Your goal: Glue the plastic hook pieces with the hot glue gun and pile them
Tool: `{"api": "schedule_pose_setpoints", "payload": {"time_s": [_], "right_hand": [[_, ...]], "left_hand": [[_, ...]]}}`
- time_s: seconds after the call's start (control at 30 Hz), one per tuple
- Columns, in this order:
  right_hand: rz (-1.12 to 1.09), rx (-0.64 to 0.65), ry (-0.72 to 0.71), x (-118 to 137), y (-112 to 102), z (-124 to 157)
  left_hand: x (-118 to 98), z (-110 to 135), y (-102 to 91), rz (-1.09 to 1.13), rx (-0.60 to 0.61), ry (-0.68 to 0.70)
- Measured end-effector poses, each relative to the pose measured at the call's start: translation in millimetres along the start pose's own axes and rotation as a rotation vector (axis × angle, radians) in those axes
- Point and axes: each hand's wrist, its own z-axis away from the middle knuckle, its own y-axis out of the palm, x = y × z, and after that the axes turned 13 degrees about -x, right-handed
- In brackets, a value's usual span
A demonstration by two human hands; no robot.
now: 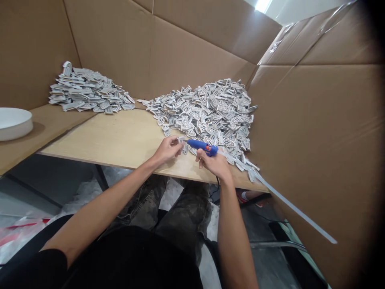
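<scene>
My right hand (214, 163) is closed around a blue glue gun (201, 146), whose nozzle points left at a small grey-white flat piece (181, 140). My left hand (167, 149) pinches that piece just above the wooden tabletop (114, 138), near its front edge. Right behind the hands lies a large heap of the same grey-white flat pieces (209, 112). A second, smaller pile of pieces (87, 93) lies at the back left.
Tall cardboard walls (319, 132) close in the table at the back and right. A white round bowl (13, 122) stands on a lower surface at far left. A long translucent glue stick (296, 209) trails from the gun to the lower right. My legs show under the table.
</scene>
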Motion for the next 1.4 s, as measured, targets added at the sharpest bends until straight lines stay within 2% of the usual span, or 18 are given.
{"api": "schedule_pose_setpoints", "payload": {"time_s": [0.23,0.5,0.87,1.23,1.4], "right_hand": [[-0.034,-0.015,0.001,-7.7,4.4,-3.5],[-0.008,0.039,0.024,-15.7,4.5,-6.1],[0.009,0.04,0.03,-12.5,2.2,-4.1],[0.001,0.02,0.035,-24.5,7.4,-5.8],[0.113,0.011,0.014,-27.3,6.9,-6.2]], "left_hand": [[-2.3,1.8,1.2,0.035,0.003,0.013],[-6.7,4.1,0.5,0.023,0.034,-0.038],[-9.9,4.2,2.3,0.017,0.019,-0.119],[-11.2,3.9,3.2,0.035,-0.006,-0.163],[-9.5,3.1,2.5,0.024,0.004,-0.149]]}}
